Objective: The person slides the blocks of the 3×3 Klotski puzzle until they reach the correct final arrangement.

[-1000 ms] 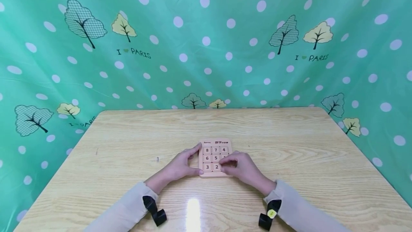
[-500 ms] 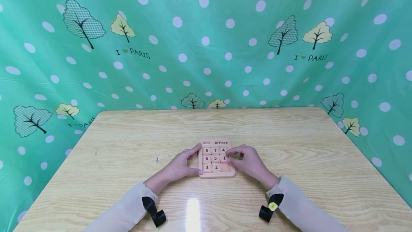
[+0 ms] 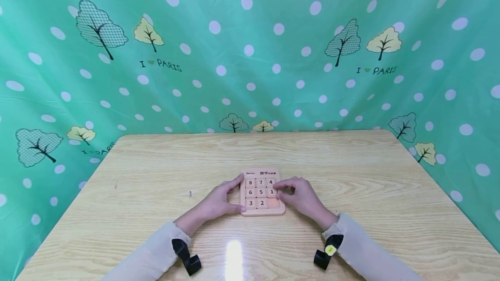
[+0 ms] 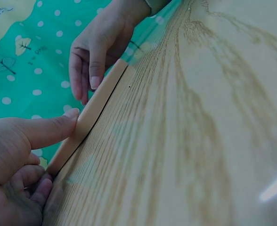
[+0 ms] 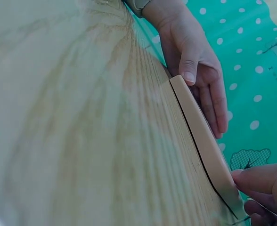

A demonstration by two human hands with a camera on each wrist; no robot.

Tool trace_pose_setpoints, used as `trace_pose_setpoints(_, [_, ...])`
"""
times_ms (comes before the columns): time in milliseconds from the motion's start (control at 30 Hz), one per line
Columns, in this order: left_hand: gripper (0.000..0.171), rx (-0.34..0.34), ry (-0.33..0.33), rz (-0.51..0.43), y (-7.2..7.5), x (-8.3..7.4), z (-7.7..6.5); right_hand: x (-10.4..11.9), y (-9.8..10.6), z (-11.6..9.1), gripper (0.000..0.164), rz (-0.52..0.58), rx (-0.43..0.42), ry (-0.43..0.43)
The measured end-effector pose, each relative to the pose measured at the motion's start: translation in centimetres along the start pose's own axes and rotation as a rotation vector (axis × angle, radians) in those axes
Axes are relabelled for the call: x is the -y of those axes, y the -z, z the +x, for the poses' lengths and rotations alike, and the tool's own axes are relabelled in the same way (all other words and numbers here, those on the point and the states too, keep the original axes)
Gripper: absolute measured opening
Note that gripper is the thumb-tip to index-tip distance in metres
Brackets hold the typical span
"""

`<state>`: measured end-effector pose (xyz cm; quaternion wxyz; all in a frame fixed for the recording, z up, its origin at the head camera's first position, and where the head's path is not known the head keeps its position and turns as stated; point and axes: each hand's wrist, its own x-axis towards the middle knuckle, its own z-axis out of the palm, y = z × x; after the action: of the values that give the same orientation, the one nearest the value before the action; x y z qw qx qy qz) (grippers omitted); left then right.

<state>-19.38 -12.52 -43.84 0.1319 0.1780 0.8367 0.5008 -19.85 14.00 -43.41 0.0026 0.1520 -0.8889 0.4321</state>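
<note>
A pink number slide puzzle [image 3: 263, 213] lies flat on the table. Its tiles read 8, 7, 4, then 6, 5, 1, then 3 and 2, with a bare slot at the lower right. My left hand [image 3: 218, 200] holds its left side, index fingertip near the top corner and thumb at the bottom corner. From the right, my right hand [image 3: 302, 196] has thumb and index finger set about the right part of the 1 tile [image 3: 271, 191]. The left wrist view shows the puzzle edge-on [image 4: 93, 106], with the left thumb on its edge. Its numbered face is hidden in both wrist views.
The wooden table [image 3: 156, 159] spreads around the puzzle, with a bright light reflection near its front. Behind it hangs a green dotted curtain [image 3: 250, 73] with trees. Black straps with small mounts [image 3: 187, 257] sit on both sleeves.
My right hand has moved up and right from the puzzle's lower right corner to the 1 tile, uncovering the bare slot. My left hand has kept its place.
</note>
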Motion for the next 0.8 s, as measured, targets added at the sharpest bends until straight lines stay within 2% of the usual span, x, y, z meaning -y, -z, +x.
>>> trace_pose_setpoints(267, [0.096, -0.004, -0.005, 0.009, 0.0, 0.0, -0.02, 0.25, 0.07, -0.12, 0.024, -0.028, -0.029, -0.015])
trace_pose_setpoints(800, [0.095, -0.006, 0.003, 0.01, -0.03, -0.09, -0.05, 0.33, 0.59, -0.63, 0.02, -0.006, 0.044, -0.024])
